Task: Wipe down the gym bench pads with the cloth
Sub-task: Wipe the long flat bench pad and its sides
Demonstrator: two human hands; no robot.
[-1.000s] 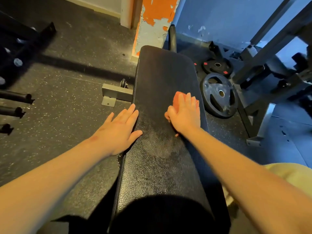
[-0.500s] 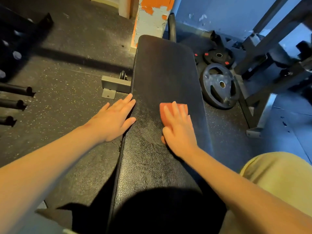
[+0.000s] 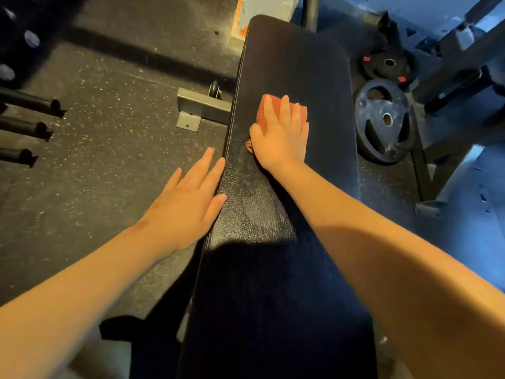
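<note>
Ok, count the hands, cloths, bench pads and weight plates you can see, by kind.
Hands: 2, left hand and right hand
Cloth: 1
Bench pad: 1
Weight plates: 2
Total: 6

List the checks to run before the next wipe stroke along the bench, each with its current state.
1. Cloth pressed flat on the bench pad under the right hand: ok.
2. Right hand's fingers straight over the cloth: ok.
3. Left hand open at the pad's left edge: ok.
4. Pad beyond the cloth bare of objects: ok.
5. Weight plate on the floor, off the pad: ok.
6. Far half of the pad already wiped: cannot tell.
</note>
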